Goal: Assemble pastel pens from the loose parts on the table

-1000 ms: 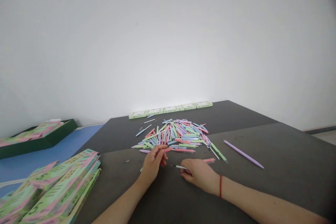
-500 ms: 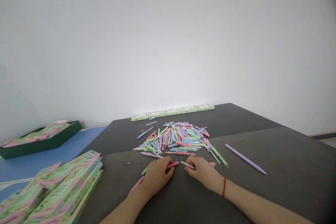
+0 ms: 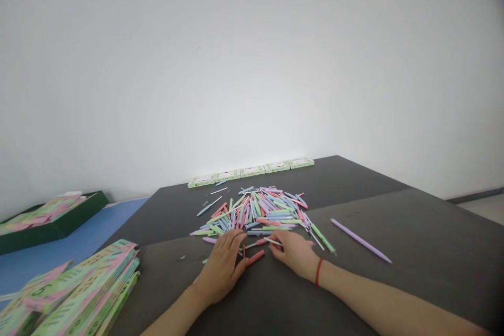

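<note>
My left hand point(image 3: 223, 261) lies low over the near edge of the pen pile, fingers stretched forward and thumb apart. A red pen barrel point(image 3: 255, 258) is on the table at its thumb tip. Just beyond, a red pen piece with a thin pale shaft point(image 3: 252, 245) points toward my right hand. My right hand point(image 3: 293, 252), with a red cord round the wrist, pinches a thin white pen refill point(image 3: 273, 241); its far end is hidden in the fingers. Ahead of both hands spreads a heap of pastel pen parts point(image 3: 271, 207) in pink, blue, green and purple.
One large purple pen point(image 3: 360, 240) lies apart on the right. Flat green boxes point(image 3: 252, 170) line the table's back edge by the wall. Stacked printed boxes point(image 3: 90, 289) stand at the near left, with a dark green tray point(image 3: 74, 219) of similar packs beyond on a blue surface.
My left hand has let go of the red barrel and opened, reaching forward over the pieces. My right hand still grips the white refill. The whole view has shifted slightly.
</note>
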{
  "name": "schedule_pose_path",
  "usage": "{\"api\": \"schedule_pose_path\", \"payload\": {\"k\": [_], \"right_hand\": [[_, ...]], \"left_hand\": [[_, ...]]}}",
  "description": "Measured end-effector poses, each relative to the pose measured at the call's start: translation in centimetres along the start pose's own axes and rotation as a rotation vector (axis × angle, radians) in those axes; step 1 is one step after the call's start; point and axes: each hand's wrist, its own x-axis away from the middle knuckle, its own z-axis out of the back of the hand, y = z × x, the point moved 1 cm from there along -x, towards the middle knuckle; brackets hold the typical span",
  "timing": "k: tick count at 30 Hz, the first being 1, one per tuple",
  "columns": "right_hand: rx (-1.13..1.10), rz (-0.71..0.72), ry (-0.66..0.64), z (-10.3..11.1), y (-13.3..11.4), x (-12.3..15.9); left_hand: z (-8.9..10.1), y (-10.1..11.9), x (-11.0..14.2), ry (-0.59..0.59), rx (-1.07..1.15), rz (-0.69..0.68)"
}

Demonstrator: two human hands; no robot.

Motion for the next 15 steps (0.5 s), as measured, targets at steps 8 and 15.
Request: {"api": "schedule_pose_path", "payload": {"k": [8, 15], "right_hand": [[-0.068, 0.007, 0.048, -0.2, 0.3, -0.9], [-0.217, 0.054, -0.035, 0.4, -0.5, 0.5]], "left_hand": [[-0.6, 0.1, -4.0, 0.117, 0.132, -0.079], [-1.8, 5.2, -1.9, 0.049, 0.612, 0.344]]}}
